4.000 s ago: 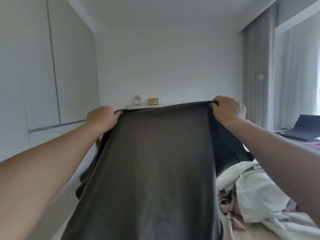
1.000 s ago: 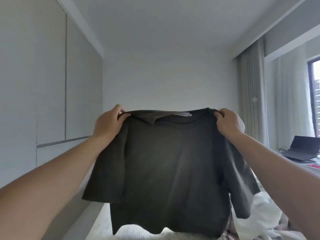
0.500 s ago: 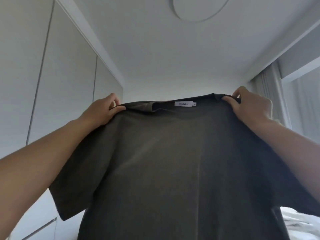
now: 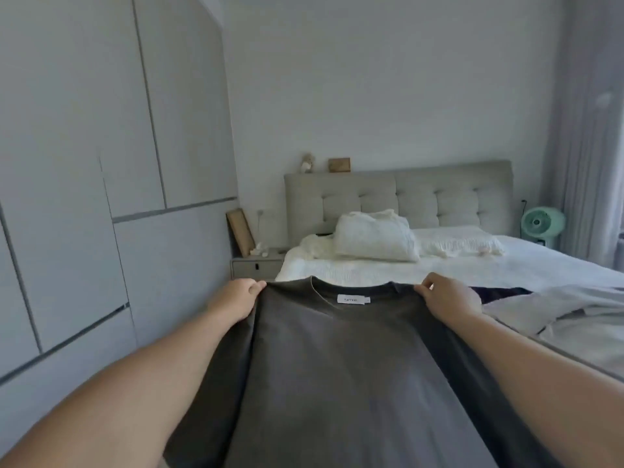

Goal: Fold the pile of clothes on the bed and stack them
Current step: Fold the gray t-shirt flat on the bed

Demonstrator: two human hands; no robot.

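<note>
Presently the dark olive-grey cotton T-shirt fills the lower centre of the frame, held out flat and taut over the white-covered bed, its neckline and white label towards the headboard. The left hand, at centre left, pinches the left shoulder seam, thumb curled over the cloth. The right hand, at centre right, grips the right shoulder seam, fingers curled round the edge. The shirt lies between the two hands and runs back under both forearms to the bottom of the frame; whether it rests on the mattress cannot be told.

Judgement: the step in hand is laying the shirt flat for folding. Keep even tension at both shoulders, lower it squarely and smooth the body before folding the sleeves inward. A pile of pale grey and white garments at centre right lies just beside the right forearm; the sleeve there could snag it.
</note>
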